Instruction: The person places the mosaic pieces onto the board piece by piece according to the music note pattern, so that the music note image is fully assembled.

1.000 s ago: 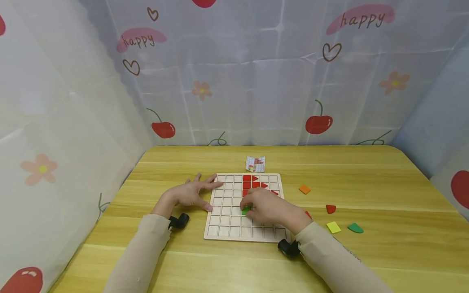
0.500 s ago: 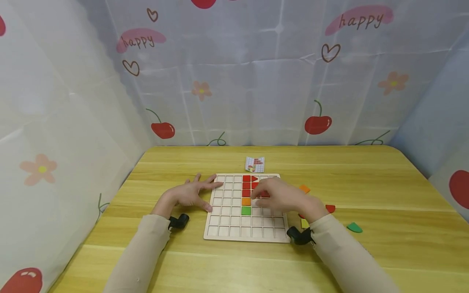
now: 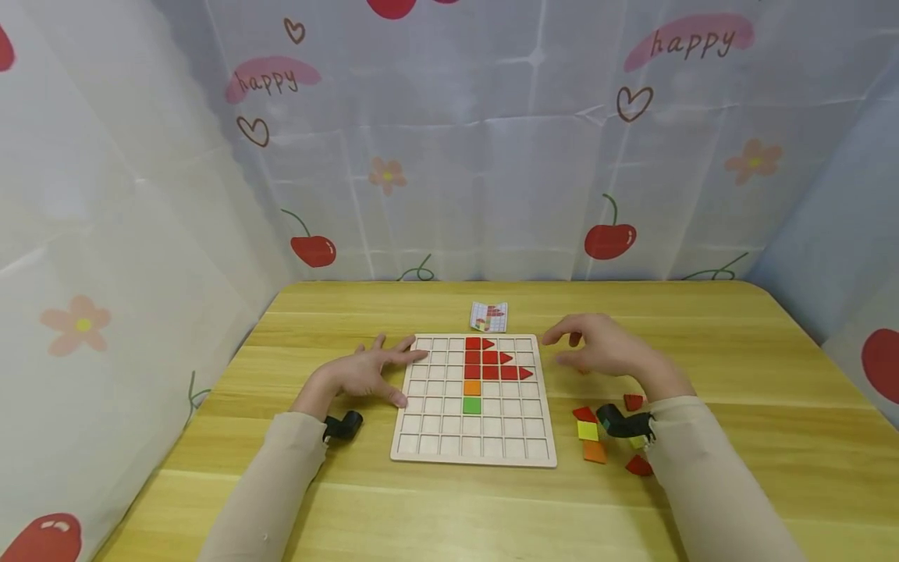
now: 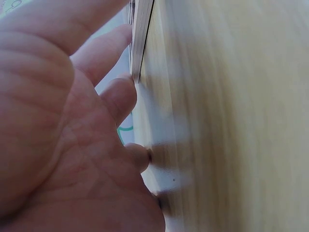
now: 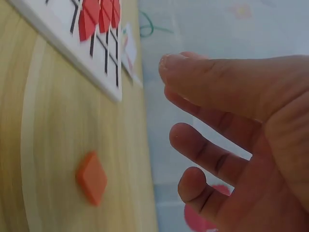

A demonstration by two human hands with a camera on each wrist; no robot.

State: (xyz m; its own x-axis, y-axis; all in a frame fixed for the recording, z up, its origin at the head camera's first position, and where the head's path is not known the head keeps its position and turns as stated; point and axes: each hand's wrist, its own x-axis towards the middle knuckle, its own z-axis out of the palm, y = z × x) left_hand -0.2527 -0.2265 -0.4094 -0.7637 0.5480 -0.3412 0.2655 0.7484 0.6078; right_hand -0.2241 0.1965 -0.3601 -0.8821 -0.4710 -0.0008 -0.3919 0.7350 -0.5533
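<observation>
A square wooden grid board (image 3: 431, 425) lies flat on the table. Red tiles (image 3: 473, 358) form three pointed rows on it, with an orange tile (image 3: 472, 388) and a green tile (image 3: 472, 405) below them in the same column. My left hand (image 3: 358, 373) is spread, its fingertips and thumb touching the board's left edge. Right of the board, my right hand (image 3: 604, 343) is raised with fingers loosely bent and nothing between them. It is near a loose orange tile (image 5: 91, 179), which lies on the table in the right wrist view and is mostly hidden in the head view.
A small picture card (image 3: 489, 317) lies behind the board. Under and beside the right forearm are loose tiles, among them a yellow tile (image 3: 587, 431), an orange piece (image 3: 594, 452) and a red piece (image 3: 639, 466). A patterned curtain (image 3: 449, 195) hangs beyond the table.
My right hand has moved right, from over the green tile to beyond the board's right edge, uncovering the tiles beneath it. The left hand has stayed at the board's edge.
</observation>
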